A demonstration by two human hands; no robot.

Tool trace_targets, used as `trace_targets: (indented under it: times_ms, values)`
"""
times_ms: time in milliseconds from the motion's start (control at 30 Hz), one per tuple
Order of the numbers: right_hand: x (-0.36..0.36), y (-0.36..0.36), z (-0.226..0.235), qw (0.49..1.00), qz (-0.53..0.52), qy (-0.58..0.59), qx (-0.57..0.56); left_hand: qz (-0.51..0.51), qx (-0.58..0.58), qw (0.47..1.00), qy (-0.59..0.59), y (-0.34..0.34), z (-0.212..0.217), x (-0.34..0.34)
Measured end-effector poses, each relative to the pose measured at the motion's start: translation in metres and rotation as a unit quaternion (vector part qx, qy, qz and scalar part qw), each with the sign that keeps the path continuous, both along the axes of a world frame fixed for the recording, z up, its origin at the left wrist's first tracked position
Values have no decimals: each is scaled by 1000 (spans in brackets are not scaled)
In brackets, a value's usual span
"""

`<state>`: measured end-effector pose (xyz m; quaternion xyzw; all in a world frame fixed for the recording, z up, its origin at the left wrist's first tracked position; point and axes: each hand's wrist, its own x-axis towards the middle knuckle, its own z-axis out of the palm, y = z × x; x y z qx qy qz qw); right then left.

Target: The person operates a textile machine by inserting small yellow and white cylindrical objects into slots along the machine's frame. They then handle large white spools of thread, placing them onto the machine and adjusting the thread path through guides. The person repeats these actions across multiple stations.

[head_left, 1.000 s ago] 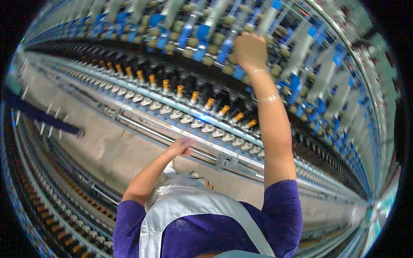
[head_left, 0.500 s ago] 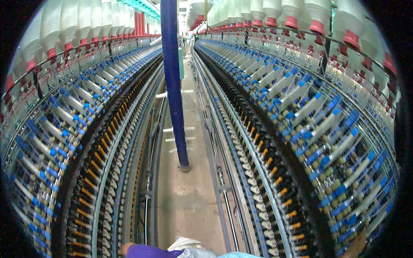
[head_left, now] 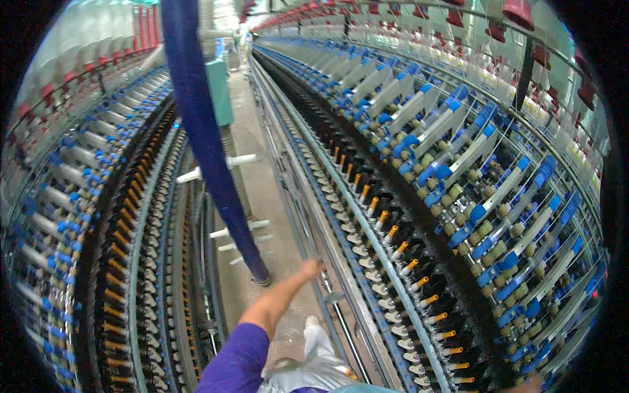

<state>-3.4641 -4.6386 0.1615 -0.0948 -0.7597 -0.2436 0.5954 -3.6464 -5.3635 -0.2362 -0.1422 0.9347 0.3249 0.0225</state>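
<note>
My left hand (head_left: 312,268) reaches forward over the aisle from a purple sleeve (head_left: 237,359). It is close to the lower metal rail (head_left: 345,324) of the right-hand spinning frame; whether it touches the rail I cannot tell. Its fingers are too small and turned away to read. At the lower right rim, my right hand (head_left: 527,385) shows only as a blurred patch near the spinning frame's end. Nearest to it is a row of orange-tipped spindles (head_left: 429,300). Above those spindles slant white arms with blue caps (head_left: 501,188) and pale rollers.
A dark blue upright tube (head_left: 200,131) with white crosspieces (head_left: 226,232) stands in the aisle (head_left: 288,340), beside a teal box (head_left: 220,92). Another spinning frame (head_left: 124,262) lines the left side. White yarn packages on red holders (head_left: 517,12) hang overhead. My shoe (head_left: 312,321) is on the floor.
The view has swung to the right, so the blue tube sits further left. My left arm has come forward from the lower edge, and my leg and shoe now show.
</note>
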Motion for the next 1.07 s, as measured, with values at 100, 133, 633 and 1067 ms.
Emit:
trace_targets:
  times_ms: [100,133,633,1067]
  values:
    - [-87,-188,-65,819,325,-374,-289,24,-117,993,-1,-66,75,-101]
    - [-111,-256,-86,708,350,-513,-337,-25,-142,988,-46,-96,96,-128]
    - [-353,-702,-192,237,551,-699,-391,31,-461,816,-347,-537,76,-300]
    - [-614,-1064,-237,41,209,-808,-550,140,-209,799,-547,-635,61,-228]
